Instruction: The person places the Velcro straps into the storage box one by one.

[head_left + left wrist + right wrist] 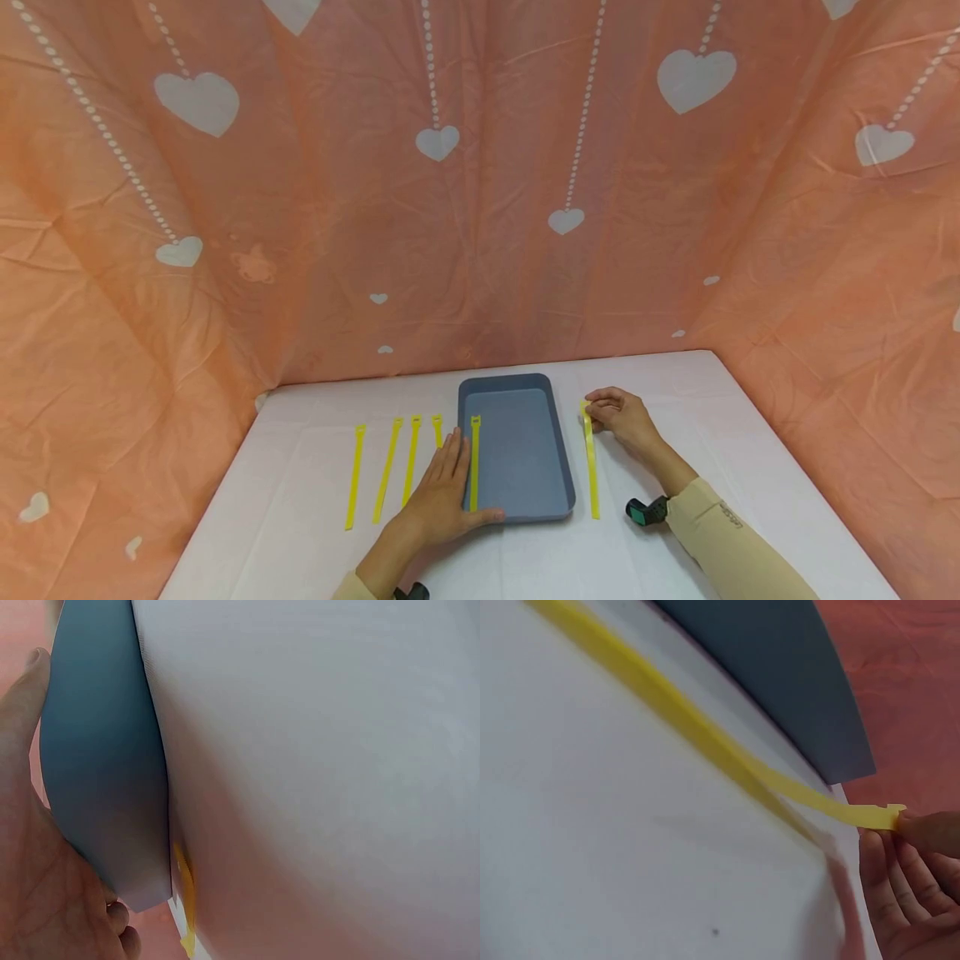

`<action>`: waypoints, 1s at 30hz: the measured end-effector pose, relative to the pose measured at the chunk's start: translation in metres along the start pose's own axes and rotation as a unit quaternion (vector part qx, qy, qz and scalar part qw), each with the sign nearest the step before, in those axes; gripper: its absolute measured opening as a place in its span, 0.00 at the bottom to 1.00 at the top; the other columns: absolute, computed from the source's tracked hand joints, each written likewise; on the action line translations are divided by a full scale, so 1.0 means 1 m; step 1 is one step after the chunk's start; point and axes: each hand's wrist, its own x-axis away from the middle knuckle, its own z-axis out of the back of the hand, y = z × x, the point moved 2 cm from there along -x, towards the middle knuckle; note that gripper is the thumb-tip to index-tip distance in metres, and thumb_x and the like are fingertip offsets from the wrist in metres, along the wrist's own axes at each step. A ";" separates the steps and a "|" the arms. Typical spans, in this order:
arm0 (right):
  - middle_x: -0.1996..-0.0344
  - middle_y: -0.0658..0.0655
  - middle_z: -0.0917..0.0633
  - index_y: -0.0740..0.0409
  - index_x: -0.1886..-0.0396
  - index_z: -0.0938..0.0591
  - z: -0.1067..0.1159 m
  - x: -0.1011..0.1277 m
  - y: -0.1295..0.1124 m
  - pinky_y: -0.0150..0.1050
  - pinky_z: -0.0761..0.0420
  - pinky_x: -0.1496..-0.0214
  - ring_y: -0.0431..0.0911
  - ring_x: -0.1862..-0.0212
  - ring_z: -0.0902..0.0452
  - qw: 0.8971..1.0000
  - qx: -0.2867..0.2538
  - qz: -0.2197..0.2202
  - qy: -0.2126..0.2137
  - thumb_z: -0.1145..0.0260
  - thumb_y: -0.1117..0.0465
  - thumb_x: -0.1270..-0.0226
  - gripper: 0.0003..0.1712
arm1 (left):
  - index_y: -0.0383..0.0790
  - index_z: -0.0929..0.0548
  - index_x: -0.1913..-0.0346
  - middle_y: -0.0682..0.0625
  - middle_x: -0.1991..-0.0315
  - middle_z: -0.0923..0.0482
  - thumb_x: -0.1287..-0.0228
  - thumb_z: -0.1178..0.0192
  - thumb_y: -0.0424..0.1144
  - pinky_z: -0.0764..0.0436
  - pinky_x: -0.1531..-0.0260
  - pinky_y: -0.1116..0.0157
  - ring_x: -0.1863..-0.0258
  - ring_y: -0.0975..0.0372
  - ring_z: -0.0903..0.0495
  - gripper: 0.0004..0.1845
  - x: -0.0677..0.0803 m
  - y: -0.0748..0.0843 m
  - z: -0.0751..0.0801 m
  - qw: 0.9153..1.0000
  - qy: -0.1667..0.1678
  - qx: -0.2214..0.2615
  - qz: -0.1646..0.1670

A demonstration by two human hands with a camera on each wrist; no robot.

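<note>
A grey-blue tray [551,400] lies on the white table. Inside it along its left wall lies a yellow strap [474,462]. My left hand [446,492] lies flat with straight fingers against the tray's left side, thumb at the near corner; the left wrist view shows the tray wall [105,772] by my palm. My right hand [618,415] pinches the far end of another yellow strap [591,467] just right of the tray. In the right wrist view that strap [705,735] lifts off the table at its tip between my fingertips [915,825].
Several more yellow straps [386,471] lie in a row left of the tray, one partly under my left hand. Pink heart-patterned cloth [480,183] walls the table at the back and both sides. A black wrist device [645,510] sits on my right forearm.
</note>
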 end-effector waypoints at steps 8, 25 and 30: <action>0.61 0.60 0.10 0.76 0.43 0.17 0.003 0.004 -0.016 0.37 0.10 0.62 0.41 0.65 0.13 0.998 0.055 0.027 0.007 0.30 0.69 0.24 0.16 | 0.28 0.55 0.14 0.35 0.12 0.67 0.39 0.37 0.80 0.52 0.15 0.45 0.12 0.44 0.62 0.72 -0.001 -0.001 -0.001 1.000 0.005 -0.007 -0.002; 0.56 0.65 0.10 0.78 0.40 0.19 0.012 0.014 -0.044 0.50 0.09 0.48 0.40 0.63 0.11 0.998 0.012 0.057 -0.014 0.29 0.67 0.24 0.20 | 0.29 0.55 0.14 0.35 0.12 0.67 0.39 0.37 0.79 0.52 0.15 0.45 0.12 0.44 0.63 0.71 0.000 0.000 0.001 1.000 -0.001 0.000 0.002; 0.58 0.61 0.09 0.78 0.40 0.19 0.011 0.017 -0.051 0.50 0.09 0.48 0.40 0.63 0.11 0.998 0.009 0.062 -0.016 0.29 0.67 0.24 0.20 | 0.28 0.54 0.14 0.34 0.12 0.66 0.39 0.35 0.78 0.54 0.16 0.43 0.13 0.43 0.63 0.71 0.001 0.000 0.000 1.000 0.002 0.020 -0.002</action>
